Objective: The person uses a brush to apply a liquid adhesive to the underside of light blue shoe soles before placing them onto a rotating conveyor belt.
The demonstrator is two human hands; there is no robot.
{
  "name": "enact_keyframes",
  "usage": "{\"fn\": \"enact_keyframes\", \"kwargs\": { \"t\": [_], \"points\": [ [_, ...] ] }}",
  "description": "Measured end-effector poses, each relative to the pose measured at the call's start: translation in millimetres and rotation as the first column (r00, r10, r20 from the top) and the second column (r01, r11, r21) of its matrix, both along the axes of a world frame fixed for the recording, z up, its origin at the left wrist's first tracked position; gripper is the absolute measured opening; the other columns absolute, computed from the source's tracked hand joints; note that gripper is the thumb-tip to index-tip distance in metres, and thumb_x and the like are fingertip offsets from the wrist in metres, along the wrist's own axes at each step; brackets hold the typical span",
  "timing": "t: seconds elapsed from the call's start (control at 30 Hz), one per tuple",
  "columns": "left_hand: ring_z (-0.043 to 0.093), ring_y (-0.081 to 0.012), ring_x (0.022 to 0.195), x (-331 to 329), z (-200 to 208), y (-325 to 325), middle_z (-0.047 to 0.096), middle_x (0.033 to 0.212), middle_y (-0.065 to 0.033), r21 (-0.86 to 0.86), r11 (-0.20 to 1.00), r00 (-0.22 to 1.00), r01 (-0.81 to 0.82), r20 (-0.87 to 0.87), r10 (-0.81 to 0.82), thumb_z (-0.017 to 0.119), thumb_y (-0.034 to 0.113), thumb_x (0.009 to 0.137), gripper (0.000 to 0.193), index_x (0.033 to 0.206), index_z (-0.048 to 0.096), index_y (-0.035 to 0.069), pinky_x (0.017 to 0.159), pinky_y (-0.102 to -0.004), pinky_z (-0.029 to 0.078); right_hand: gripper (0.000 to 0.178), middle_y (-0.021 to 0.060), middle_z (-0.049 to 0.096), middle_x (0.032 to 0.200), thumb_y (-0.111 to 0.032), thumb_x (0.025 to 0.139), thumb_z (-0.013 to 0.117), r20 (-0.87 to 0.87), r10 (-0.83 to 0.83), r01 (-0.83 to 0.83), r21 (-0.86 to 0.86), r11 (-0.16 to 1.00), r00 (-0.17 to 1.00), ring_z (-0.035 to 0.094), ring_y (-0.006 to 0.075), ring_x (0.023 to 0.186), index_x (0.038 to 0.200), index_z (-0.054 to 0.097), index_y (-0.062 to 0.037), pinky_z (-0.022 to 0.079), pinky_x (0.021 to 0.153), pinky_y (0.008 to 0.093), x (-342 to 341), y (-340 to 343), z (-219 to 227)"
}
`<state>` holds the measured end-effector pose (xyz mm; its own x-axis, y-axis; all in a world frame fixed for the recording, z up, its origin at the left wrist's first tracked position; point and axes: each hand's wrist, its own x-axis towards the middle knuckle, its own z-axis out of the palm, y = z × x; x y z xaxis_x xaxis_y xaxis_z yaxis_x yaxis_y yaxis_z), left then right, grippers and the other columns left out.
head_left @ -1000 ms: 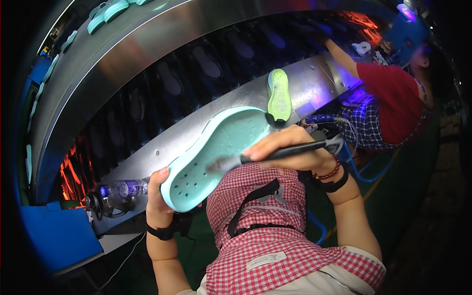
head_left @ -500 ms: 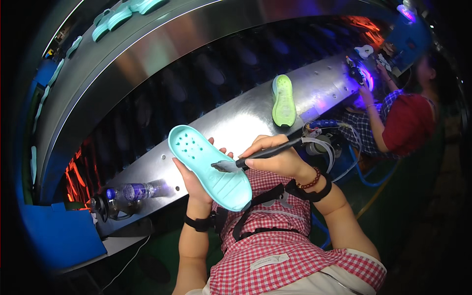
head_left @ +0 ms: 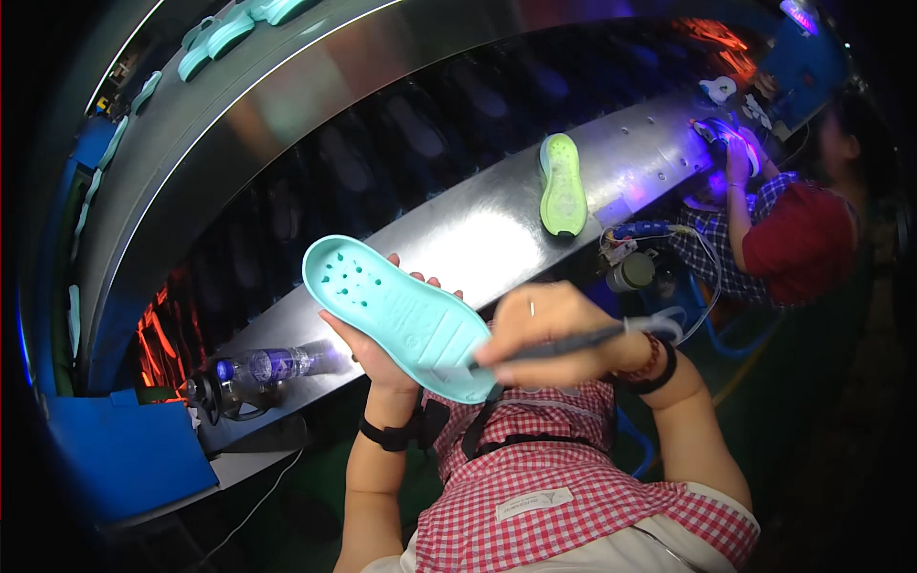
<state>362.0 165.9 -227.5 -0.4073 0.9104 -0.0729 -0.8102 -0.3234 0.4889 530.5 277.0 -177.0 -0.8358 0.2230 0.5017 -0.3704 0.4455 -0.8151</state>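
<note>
My left hand (head_left: 368, 355) grips a turquoise shoe sole (head_left: 396, 320) from beneath, thumb along its near edge and fingertips showing past the far one. The sole's hollow inner side faces up, with several dark spots at its far-left end and raised ridges toward the near-right end. In my right hand (head_left: 554, 329) is a brush (head_left: 583, 342) with a dark handle, blurred by motion. Its pale tip is at the near-right end of the sole; whether it touches is hard to tell. A yellow-green sole (head_left: 564, 191) lies on the metal ledge beyond my right hand.
The metal ledge (head_left: 478, 244) borders a dark conveyor (head_left: 411, 124). A plastic bottle (head_left: 272, 365) lies at its left end, near a blue box (head_left: 124, 449). Pale tubes (head_left: 712, 296) hang at right. A co-worker (head_left: 802, 239) handles a shoe under violet light. Turquoise soles (head_left: 231, 36) line the upper belt.
The brush has swept from the sole's middle toward its near-right end, my right hand moving right and slightly down. The turquoise sole has shifted slightly left and tilted flatter.
</note>
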Motion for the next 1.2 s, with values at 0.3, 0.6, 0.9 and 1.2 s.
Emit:
{"fn": "enact_keyframes", "kwargs": {
  "t": [0.3, 0.6, 0.9, 1.2],
  "points": [
    [0.051, -0.0272, 0.098, -4.1, 10.6, 1.8, 0.054, 0.104, -0.0114, 0.151, 0.981, 0.989, -0.125, -0.054, 0.135, 0.024, 0.076, 0.076, 0.087, 0.126, 0.039, 0.007, 0.094, -0.0535, 0.034, 0.022, 0.0099, 0.066, 0.082, -0.003, 0.067, 0.07, -0.012, 0.02, -0.022, -0.152, 0.988, 1.0, 0.062, 0.0203, 0.074, 0.089, 0.066, -0.0017, 0.047, 0.069, 0.0307, -3.8, -15.4, 1.7],
    [0.051, -0.0284, 0.102, -21.6, 25.6, -6.4, 0.053, 0.112, -0.0143, 0.2, 0.968, 0.955, -0.154, -0.222, 0.198, 0.028, 0.079, 0.072, 0.091, 0.123, 0.044, 0.006, 0.097, -0.0555, 0.033, 0.019, 0.0121, 0.065, 0.085, -0.002, 0.072, 0.068, -0.081, 0.166, -0.181, -0.253, 0.95, 0.983, 0.062, 0.02, 0.075, 0.091, 0.065, -0.0004, 0.049, 0.068, 0.0272, 4.8, 0.4, 0.3],
    [0.053, -0.0298, 0.1, -18.9, 41.1, -5.8, 0.051, 0.113, -0.0138, 0.205, 0.96, 0.954, -0.19, -0.193, 0.23, 0.03, 0.078, 0.072, 0.089, 0.127, 0.039, 0.009, 0.093, -0.0556, 0.038, 0.018, 0.0095, 0.064, 0.094, 0.0, 0.071, 0.066, -0.05, 0.234, -0.219, -0.582, 0.783, 0.971, 0.056, 0.0205, 0.095, 0.09, 0.066, -0.0004, 0.044, 0.086, 0.0317, 1.8, 3.8, -22.4],
    [0.05, -0.0326, 0.108, 28.0, 55.4, -7.4, 0.048, 0.125, -0.0127, 0.138, 0.972, 0.981, -0.192, -0.012, 0.196, 0.028, 0.056, 0.088, 0.067, 0.132, 0.034, 0.006, 0.095, -0.0537, 0.036, 0.018, 0.0157, 0.062, 0.099, 0.001, 0.08, 0.059, -0.104, 0.018, -0.102, -0.909, 0.403, 0.994, 0.06, 0.0173, 0.091, 0.097, 0.057, 0.0044, 0.048, 0.084, 0.0281, -11.4, -32.7, -24.5]
  ]
}}
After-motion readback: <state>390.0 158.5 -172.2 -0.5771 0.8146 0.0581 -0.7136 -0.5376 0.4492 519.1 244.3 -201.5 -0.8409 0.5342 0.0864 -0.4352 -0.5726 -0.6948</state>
